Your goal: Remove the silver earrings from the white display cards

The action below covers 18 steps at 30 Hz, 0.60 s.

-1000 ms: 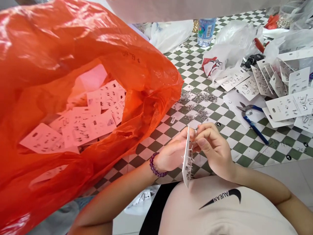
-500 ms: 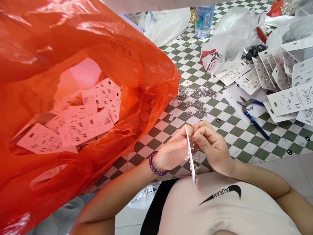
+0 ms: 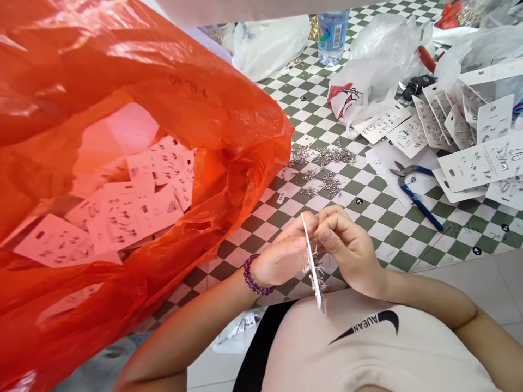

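A white earring card (image 3: 314, 275) stands almost edge-on to me above the table's near edge, with small metal earrings sticking out from both its sides. My left hand (image 3: 280, 260), with a purple bead bracelet at the wrist, grips the card near its upper part. On the other side of the card, my right hand (image 3: 351, 253) is closed in a pinch close against the card's upper part. Whatever is between those fingertips is too small and hidden to make out. Small piles of silver earring pieces (image 3: 330, 184) lie on the checkered table beyond my hands.
A large red plastic bag (image 3: 241, 125) gapes open at left, holding several earring cards (image 3: 53, 242). Blue-handled pliers (image 3: 420, 204) lie at right beside a heap of filled cards (image 3: 478, 166). A water bottle (image 3: 332, 41) and plastic bags (image 3: 378, 76) stand farther back.
The whole view has shifted slightly, so most things sit a little farther left. Both hands keep much the same hold at the card, which tilts a little more.
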{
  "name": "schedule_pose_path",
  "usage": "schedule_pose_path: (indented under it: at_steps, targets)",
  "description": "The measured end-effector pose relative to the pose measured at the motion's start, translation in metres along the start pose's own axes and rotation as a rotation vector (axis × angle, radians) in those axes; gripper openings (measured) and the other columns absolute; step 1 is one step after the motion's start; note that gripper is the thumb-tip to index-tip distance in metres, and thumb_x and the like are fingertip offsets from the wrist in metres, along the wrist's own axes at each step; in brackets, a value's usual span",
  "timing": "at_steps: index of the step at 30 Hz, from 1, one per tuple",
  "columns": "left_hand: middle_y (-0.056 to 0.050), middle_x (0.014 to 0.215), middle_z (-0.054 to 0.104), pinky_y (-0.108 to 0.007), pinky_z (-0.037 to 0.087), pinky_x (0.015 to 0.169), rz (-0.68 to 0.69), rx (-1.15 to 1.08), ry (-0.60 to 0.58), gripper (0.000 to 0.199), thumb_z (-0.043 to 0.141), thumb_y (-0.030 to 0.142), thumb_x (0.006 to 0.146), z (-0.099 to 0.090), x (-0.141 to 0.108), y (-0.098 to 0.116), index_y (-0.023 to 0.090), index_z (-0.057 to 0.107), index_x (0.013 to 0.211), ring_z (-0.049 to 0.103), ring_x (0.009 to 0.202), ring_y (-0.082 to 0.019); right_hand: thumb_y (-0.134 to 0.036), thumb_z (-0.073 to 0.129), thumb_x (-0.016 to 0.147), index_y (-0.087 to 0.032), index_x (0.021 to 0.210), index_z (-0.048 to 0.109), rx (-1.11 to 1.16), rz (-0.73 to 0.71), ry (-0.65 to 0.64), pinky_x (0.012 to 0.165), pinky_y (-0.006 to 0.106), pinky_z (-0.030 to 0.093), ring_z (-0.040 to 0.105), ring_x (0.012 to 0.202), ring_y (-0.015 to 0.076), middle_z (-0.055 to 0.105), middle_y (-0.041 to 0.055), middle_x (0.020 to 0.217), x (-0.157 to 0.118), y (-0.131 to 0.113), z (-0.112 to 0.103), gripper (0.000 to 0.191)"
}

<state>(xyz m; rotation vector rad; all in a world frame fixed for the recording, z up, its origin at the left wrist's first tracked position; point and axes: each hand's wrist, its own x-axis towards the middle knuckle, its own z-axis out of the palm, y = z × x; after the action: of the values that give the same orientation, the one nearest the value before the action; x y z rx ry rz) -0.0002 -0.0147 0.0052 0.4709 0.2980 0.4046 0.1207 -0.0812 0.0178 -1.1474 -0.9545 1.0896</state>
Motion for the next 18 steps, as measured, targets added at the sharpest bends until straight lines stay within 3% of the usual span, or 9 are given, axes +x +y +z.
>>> schedule_pose_path:
  at_steps: [12,18]
  targets:
    - [0.006,0.061,0.048,-0.019,0.036,0.049,0.007,0.037,0.164,0.043,0.076,0.030,0.062,0.0034,0.0047,-0.0040,0.018,0.035,0.063,0.042,0.051,-0.007,-0.042,0.059,0.087,-0.020,0.071,0.062,0.017,0.021,0.106,0.078,0.032,0.050,0.056,0.087,0.0145,0.056,0.0041,0.091,-0.0064,0.0058,0.0059,0.027]
    - [0.005,0.062,0.049,-0.020,0.036,0.050,0.009,0.038,0.139,0.036,0.074,0.029,0.065,0.0069,0.0056,0.0010,0.018,0.040,0.063,0.047,0.054,-0.009,-0.043,0.059,0.087,-0.021,0.072,0.063,-0.015,0.015,0.106,0.077,0.032,0.051,0.058,0.086,0.0149,0.057,0.0049,0.094,-0.0056,0.0055,0.0060,0.027]
